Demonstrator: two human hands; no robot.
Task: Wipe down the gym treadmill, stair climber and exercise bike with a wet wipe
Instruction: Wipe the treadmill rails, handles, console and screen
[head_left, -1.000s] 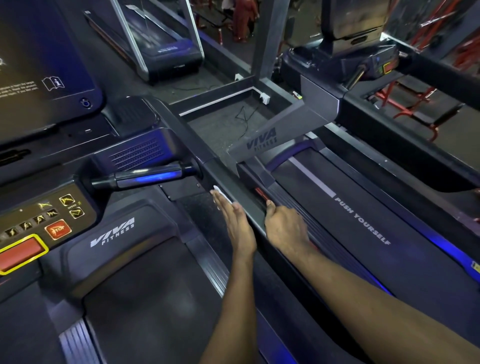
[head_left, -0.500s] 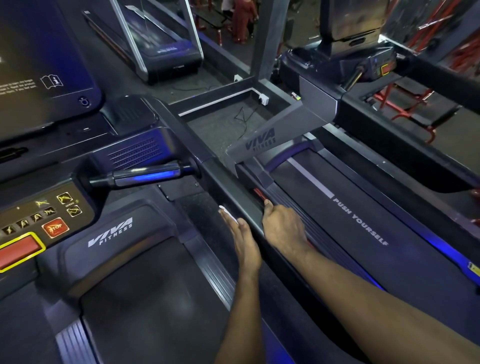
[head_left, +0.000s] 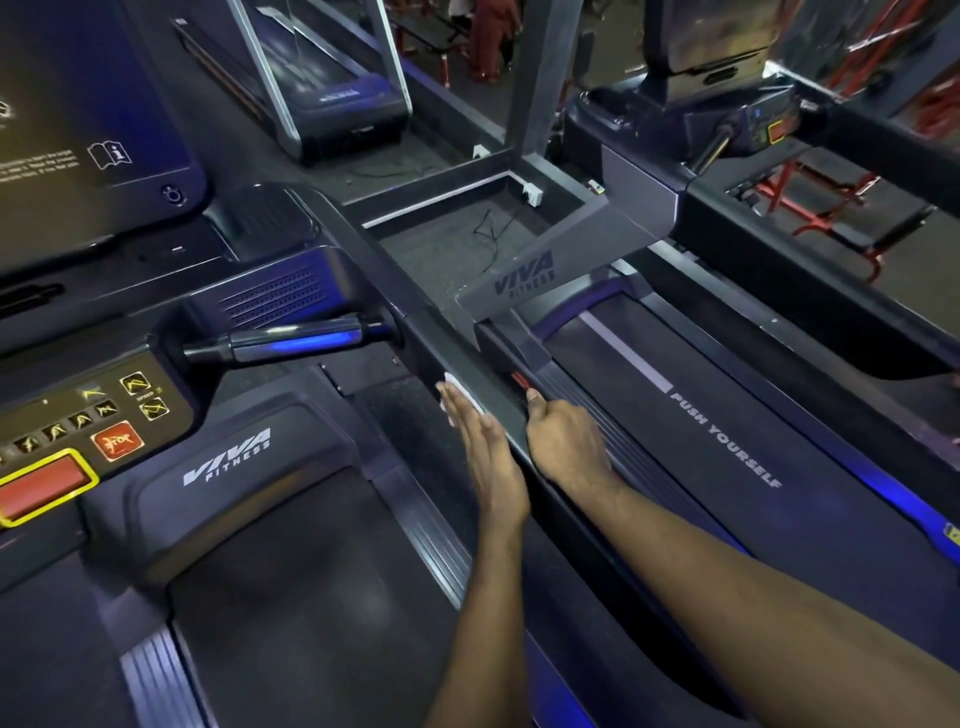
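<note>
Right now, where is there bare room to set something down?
Bare: the left treadmill's belt below the console, and the right belt. Crowded: the handrail, where the left hand presses the wipe beside the right hand.

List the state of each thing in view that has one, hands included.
Left hand, flat, fingers straight, pressing the wipe onto the rail.
Wipe, flattened under the fingertips, partly covered.
Right hand, resting on the rail's other side, fingers mostly hidden.
Console, buttons lit.
Belt, cannot tell whether it is running.
</note>
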